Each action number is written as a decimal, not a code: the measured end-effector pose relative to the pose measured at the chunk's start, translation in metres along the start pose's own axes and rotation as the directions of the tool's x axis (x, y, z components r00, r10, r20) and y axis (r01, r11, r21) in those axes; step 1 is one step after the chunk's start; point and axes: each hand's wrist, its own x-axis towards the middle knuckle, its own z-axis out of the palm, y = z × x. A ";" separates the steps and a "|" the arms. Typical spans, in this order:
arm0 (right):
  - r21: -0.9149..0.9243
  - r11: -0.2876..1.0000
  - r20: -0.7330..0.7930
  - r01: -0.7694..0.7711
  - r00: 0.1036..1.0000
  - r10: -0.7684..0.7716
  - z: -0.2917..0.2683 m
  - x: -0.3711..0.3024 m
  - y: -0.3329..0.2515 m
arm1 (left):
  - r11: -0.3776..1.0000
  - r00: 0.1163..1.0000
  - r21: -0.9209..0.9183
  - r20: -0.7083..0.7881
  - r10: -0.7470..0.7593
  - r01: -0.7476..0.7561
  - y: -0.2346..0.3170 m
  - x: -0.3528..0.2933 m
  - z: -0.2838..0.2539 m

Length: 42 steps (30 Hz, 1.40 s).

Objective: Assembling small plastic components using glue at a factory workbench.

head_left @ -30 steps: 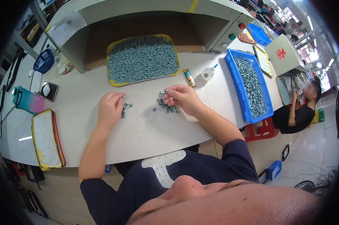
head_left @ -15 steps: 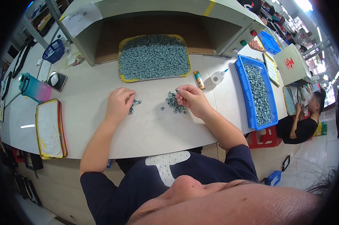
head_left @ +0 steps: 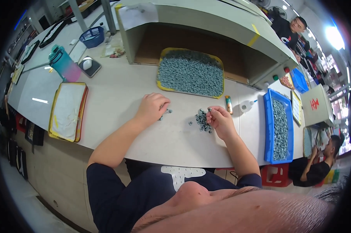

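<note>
Head view: white surface (head_left: 175, 146) under a pale cabinet (head_left: 198, 24), which stands along the far edge.
Right hand: thumb and forefinger (head_left: 220, 121) pinched closed on one small dark piece (head_left: 210, 110), the other fingers curled.
Left hand: bent fingers and thumb drawn nearly together (head_left: 153, 107); whether anything is gripped inside, I cannot tell.
Dark pile: small blue-green pieces (head_left: 202, 121) heaped loosely between the hands, just beside the right one, midway between near and far edges; one stray lies toward the left.
Little cluster: a few similar pieces (head_left: 168, 112) at the left hand's fingertips.
Yellow-rimmed tray: full of pale blue-green pieces (head_left: 158, 84), at the far edge, partly inside the cabinet.
Blue bin: filled with darker pieces (head_left: 267, 128), toward the right edge.
Between pile and bin: an orange-and-green tube (head_left: 228, 105) and a white squeeze bottle (head_left: 245, 106).
Near-left corner: flat white-lined tray (head_left: 68, 112), with a teal-and-pink bottle (head_left: 65, 65) beyond.
</note>
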 end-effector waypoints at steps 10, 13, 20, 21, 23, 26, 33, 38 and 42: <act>-0.013 1.000 0.032 0.005 0.999 -0.005 -0.010 -0.016 -0.005 | 0.999 0.999 0.046 0.023 0.026 -0.027 0.030 -0.005 -0.008; -0.018 1.000 0.060 -0.001 0.998 0.002 -0.015 -0.023 -0.015 | 0.997 0.998 0.062 0.049 0.041 -0.044 0.045 -0.002 -0.006; -0.092 0.996 0.056 0.003 0.998 0.002 -0.026 -0.029 -0.020 | 0.994 0.995 0.055 0.041 0.095 -0.097 0.061 0.005 0.006; -0.084 0.996 0.065 0.001 0.998 0.005 -0.027 -0.029 -0.020 | 0.995 0.996 0.052 0.023 0.086 -0.088 0.063 0.005 0.007; -0.070 0.998 0.086 -0.005 0.996 0.011 -0.029 -0.029 -0.020 | 0.997 0.998 0.045 -0.017 0.068 -0.067 0.065 0.005 0.008; -0.068 0.998 0.085 -0.008 0.996 0.014 -0.030 -0.032 -0.021 | 0.999 0.999 0.042 0.046 -0.007 0.005 0.070 0.005 0.005; -0.057 0.998 0.091 -0.012 0.996 0.017 -0.031 -0.034 -0.024 | 0.999 0.999 -0.019 -0.042 0.034 -0.034 0.069 0.006 0.006; -0.063 0.998 0.080 -0.013 0.997 0.018 -0.029 -0.033 -0.023 | 0.996 0.994 -0.080 -0.107 0.039 -0.048 0.071 0.007 0.007; -0.072 0.997 0.083 0.005 0.997 0.001 -0.030 -0.030 -0.020 | 0.993 0.989 -0.034 -0.101 0.107 -0.111 0.073 0.008 0.004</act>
